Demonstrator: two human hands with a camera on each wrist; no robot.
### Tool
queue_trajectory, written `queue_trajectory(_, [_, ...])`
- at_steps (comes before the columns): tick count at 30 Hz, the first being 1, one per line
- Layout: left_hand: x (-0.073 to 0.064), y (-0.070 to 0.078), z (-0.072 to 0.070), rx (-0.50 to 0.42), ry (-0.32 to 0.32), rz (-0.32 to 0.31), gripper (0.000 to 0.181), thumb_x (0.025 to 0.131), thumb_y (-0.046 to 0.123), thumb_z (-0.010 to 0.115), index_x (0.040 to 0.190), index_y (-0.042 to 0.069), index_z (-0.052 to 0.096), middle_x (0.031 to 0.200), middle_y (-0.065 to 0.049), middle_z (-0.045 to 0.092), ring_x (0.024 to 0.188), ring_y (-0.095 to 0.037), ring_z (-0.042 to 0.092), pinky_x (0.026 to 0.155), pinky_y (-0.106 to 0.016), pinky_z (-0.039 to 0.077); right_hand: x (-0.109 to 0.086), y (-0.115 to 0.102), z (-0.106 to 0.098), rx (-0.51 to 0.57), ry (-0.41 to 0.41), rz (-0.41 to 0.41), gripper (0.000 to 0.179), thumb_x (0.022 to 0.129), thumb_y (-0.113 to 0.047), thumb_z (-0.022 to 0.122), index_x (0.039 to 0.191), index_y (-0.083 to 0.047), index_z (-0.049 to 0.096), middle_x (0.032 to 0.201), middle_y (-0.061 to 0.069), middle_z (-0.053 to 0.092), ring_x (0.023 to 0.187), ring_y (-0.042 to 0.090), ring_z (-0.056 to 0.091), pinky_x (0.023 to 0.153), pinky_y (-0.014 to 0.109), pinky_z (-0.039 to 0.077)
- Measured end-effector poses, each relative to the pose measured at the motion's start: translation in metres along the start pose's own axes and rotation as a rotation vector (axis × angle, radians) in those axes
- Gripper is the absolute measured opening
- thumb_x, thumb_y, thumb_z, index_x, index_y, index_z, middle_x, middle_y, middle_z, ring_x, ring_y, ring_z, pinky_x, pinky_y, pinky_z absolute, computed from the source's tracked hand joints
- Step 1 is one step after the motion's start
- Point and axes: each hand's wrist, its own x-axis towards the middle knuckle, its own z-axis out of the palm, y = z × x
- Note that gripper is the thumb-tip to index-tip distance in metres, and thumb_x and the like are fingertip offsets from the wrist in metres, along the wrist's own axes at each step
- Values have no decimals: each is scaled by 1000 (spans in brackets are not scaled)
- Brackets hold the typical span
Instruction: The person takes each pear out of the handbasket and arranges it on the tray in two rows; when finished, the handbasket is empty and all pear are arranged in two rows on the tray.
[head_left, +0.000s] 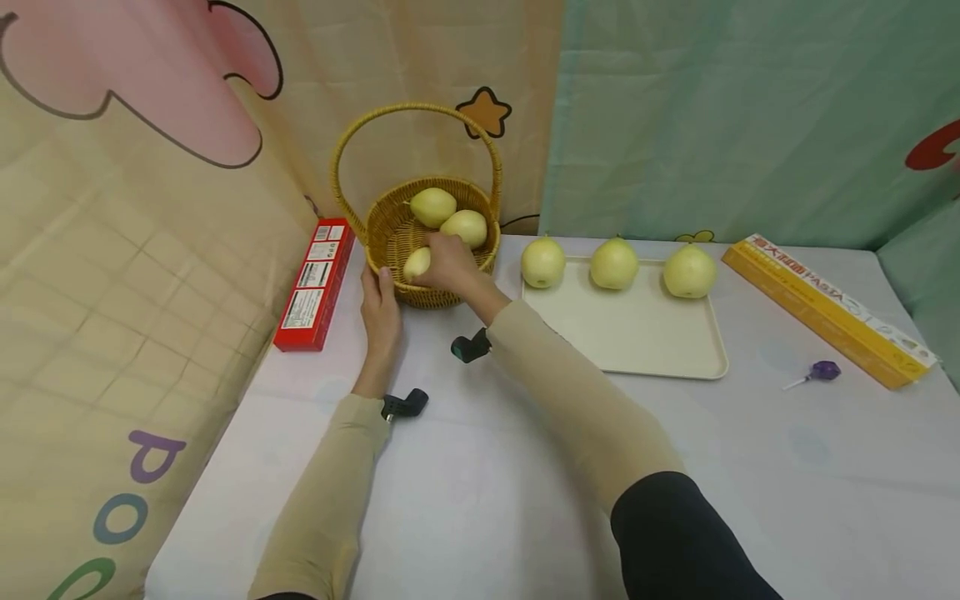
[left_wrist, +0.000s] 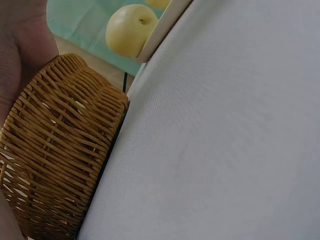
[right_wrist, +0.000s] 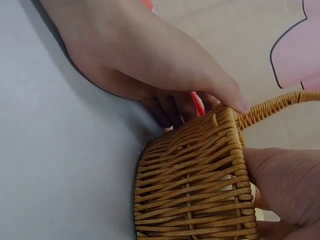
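Observation:
A wicker basket (head_left: 387,237) with a tall arched handle stands at the back left of the table. My left hand (head_left: 380,315) holds its left side, thumb at the rim and fingers along the outer wall, as the right wrist view shows. Inside the basket, my right hand (head_left: 453,265) grips a pale yellow pear (head_left: 417,265), which it partly covers. Two more pears lie behind it, one at the back (head_left: 432,207) and another to the right (head_left: 466,227). In the left wrist view, the woven wall (left_wrist: 60,150) hides what the basket contains.
Right of the basket lies a cream tray (head_left: 637,333) with three yellow pears (head_left: 614,263) along its back edge. A red box (head_left: 315,283) sits left of the basket. Far right are a long yellow pasta box (head_left: 828,312) and a purple lollipop (head_left: 825,370). Curtains hang behind.

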Motion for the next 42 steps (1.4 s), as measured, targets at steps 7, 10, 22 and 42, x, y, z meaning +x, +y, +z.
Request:
queue_trajectory(7, [-2,0,1,-4,-7,-10,68,113,54,33,169,16,22,173,-5,31,160,-20,26,131,-42,22,-6,3,-8,107,31,-2,74,86,-35,88,147,-6,58,140,12,66,133,34,55,110,43,49])
queue_trajectory(10, [-2,1,1,-9,-9,-8,68,113,54,33,169,17,21,173,-4,31,160,-20,27,131,-41,22,-11,3,-17,155,53,-26,72,85,-32,87,147,-7,59,138,11,66,131,34,55,108,44,50])
queue_trajectory(22, [-2,1,-1,-12,-16,4,67,113,52,34,169,17,22,173,-5,32,160,-20,27,131,-41,22,-60,12,-52,175,193,-170,68,83,-33,87,144,-13,63,138,5,68,124,27,62,106,49,46])
queue_trajectory(42, [-3,0,0,-3,-22,26,69,113,54,33,169,17,21,172,-5,33,159,-19,28,131,-41,22,-163,80,-41,274,227,-314,65,81,-13,88,140,-11,63,141,4,65,131,21,61,92,40,62])
